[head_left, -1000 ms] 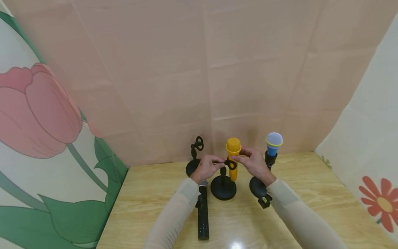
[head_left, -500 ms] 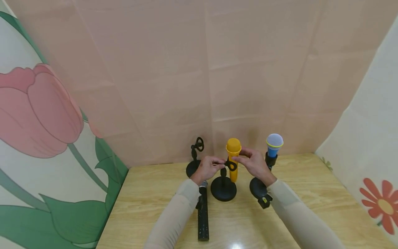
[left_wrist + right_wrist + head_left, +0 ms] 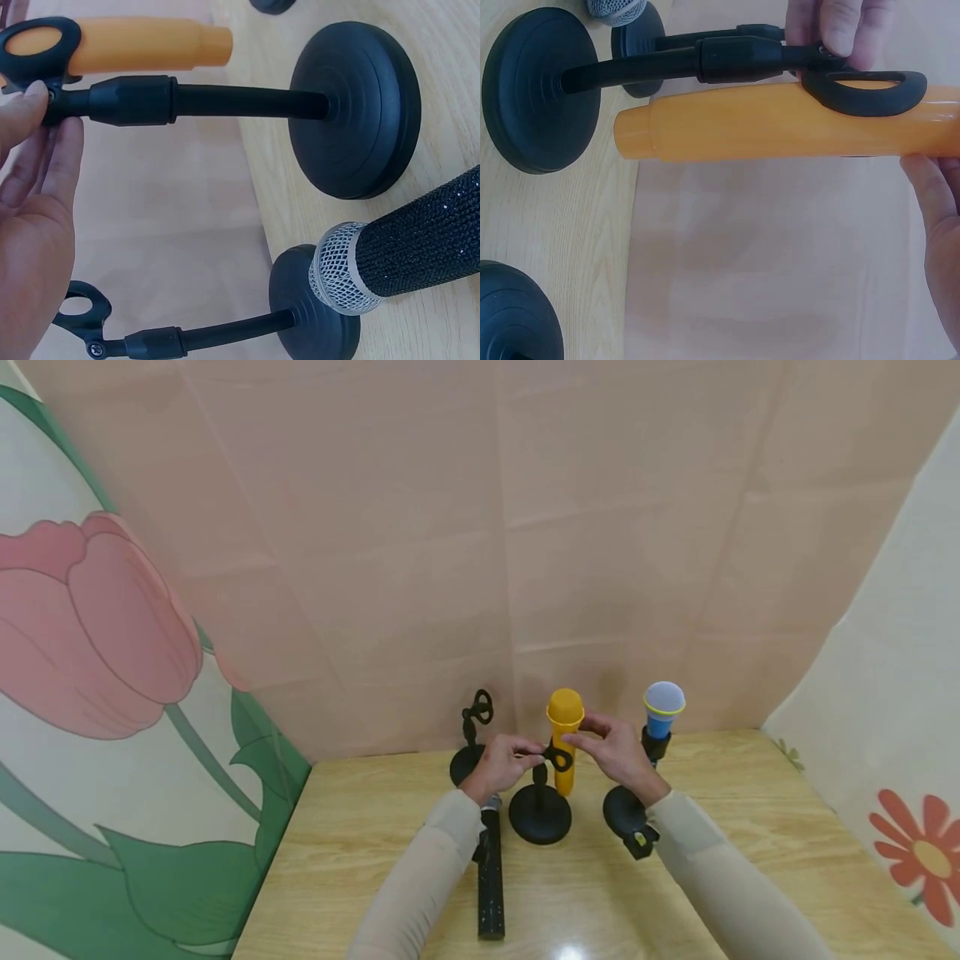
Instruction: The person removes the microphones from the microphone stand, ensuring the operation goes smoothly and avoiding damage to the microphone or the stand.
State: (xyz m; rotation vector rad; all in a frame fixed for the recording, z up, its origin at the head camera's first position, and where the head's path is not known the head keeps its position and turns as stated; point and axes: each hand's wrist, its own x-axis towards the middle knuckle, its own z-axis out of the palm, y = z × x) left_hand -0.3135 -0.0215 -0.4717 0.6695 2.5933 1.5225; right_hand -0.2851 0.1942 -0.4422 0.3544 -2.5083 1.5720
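Note:
My left hand (image 3: 498, 768) pinches the clip joint of the middle black microphone stand (image 3: 240, 101), just below its ring. My right hand (image 3: 618, 758) holds a yellow microphone (image 3: 564, 708) near its head, between thumb and fingers. The microphone is upright, head up, its lower end above the table. It lies behind the stand's ring clip (image 3: 64, 45), and its yellow body shows through the opening. In the right wrist view the microphone body (image 3: 727, 124) runs alongside the ring; whether they touch I cannot tell.
A glittery black microphone (image 3: 491, 885) with a silver mesh head lies below my left forearm. Behind my left hand stands another black stand (image 3: 465, 766) with a bare ring. A blue microphone (image 3: 660, 718) sits in the right stand, whose base (image 3: 622, 810) is beside my right wrist.
The yellow microphone has risen very slightly beside the ring clip. Both hands keep nearly the same place and hold.

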